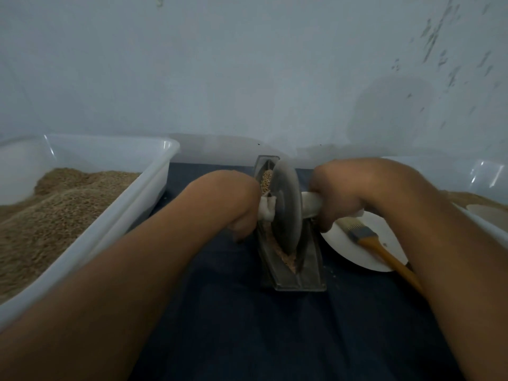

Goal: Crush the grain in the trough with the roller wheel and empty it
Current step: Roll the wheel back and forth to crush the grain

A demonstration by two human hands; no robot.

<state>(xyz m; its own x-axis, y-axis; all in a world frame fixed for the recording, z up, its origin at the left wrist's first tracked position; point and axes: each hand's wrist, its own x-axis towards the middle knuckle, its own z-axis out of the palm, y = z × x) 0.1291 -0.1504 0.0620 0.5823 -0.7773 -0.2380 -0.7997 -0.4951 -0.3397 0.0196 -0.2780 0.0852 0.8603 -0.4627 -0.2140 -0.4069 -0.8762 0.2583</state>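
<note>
Grips: left hand (pixel 243 209) and right hand (pixel 336 199) clench the grey metal roller wheel (pixel 286 207)'s white-wrapped axle.
Axis: long dark metal trough (pixel 288 270) runs straight away from the person, crosswise to the axle.

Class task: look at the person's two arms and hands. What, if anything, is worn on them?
Nothing shows as worn: the left hand and right hand are bare, without gloves, and both forearms are bare with no sleeves, watch or bracelet in view. Rings cannot be judged.

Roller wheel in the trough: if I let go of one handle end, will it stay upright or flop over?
Probably flops: the roller wheel is a thin disc standing on edge in the narrow trough. Both the left hand and the right hand grip its axle handle. It looks like metal, so likely heavy.
</note>
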